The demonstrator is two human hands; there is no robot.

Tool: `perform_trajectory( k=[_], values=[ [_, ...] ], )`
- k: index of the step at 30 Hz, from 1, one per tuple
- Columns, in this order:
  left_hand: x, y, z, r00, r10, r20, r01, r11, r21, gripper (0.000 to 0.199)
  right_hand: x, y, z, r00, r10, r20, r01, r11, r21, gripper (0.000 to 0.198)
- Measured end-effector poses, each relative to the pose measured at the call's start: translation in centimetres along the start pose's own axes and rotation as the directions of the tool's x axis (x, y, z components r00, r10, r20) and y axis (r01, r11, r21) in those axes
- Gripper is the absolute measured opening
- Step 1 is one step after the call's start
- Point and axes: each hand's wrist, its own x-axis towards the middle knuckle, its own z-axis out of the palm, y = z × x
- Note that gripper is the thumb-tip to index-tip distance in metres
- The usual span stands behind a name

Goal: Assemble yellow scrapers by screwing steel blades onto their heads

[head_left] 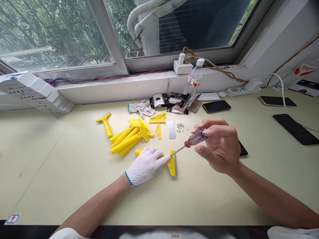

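Observation:
My left hand [148, 165], in a white knit glove with a blue cuff edge, is closed over the handle of a yellow scraper [171, 167] and holds it down on the table. A metal blade runs along the scraper head's right side. My bare right hand [219, 144] grips the clear purple handle of a screwdriver [198, 137] with its fingertips. The shaft slants down left, its tip at the upper part of the scraper head, beside my gloved fingertip. Behind lie a pile of yellow scraper handles [129, 137], loose yellow plates [158, 118], metal blades [170, 129] and small screws [179, 127].
An assembled scraper [106, 124] lies at the left. A spare glove [142, 108], black packaging cards [159, 99] and a water bottle [194, 79] stand toward the windowsill. Several phones, one a black phone [216, 106], lie right. White boxes [37, 91] sit back left.

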Motion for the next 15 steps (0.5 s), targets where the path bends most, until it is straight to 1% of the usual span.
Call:
perform_trajectory(
  k=[2,3,6,9,10,12,15],
  values=[
    [0.0,0.0,0.0,1.000,0.007,-0.009,-0.007,1.000,-0.004,0.060,-0.1,0.3,0.0,1.000,-0.022,-0.014,0.022,1.000,-0.007,0.074],
    [0.0,0.0,0.0,1.000,0.008,-0.012,-0.008,1.000,-0.006,0.060,-0.1,0.4,0.1,1.000,-0.020,-0.010,0.020,1.000,-0.004,0.073],
    [0.0,0.0,-0.1,1.000,0.002,-0.015,-0.002,1.000,-0.008,0.063,-0.3,0.1,0.0,0.999,0.043,0.008,-0.043,0.999,0.014,0.060],
    [0.0,0.1,-0.2,1.000,-0.003,-0.016,0.003,1.000,-0.005,0.063,-0.5,-0.3,-0.4,0.991,0.124,0.046,-0.125,0.992,0.013,0.056],
    [0.0,0.1,-0.3,1.000,-0.004,-0.019,0.004,1.000,-0.005,0.061,-0.6,-0.3,-0.5,0.989,0.133,0.058,-0.133,0.991,-0.013,0.056],
    [-0.1,0.2,-0.3,1.000,-0.010,-0.023,0.010,1.000,-0.006,0.060,-0.8,0.0,-0.9,0.993,0.111,0.050,-0.105,0.988,-0.111,0.056],
    [-0.2,0.2,-0.4,1.000,-0.012,-0.023,0.011,1.000,-0.015,0.061,-1.1,0.7,-1.0,0.998,0.058,0.025,-0.051,0.972,-0.231,0.068]
  ],
)
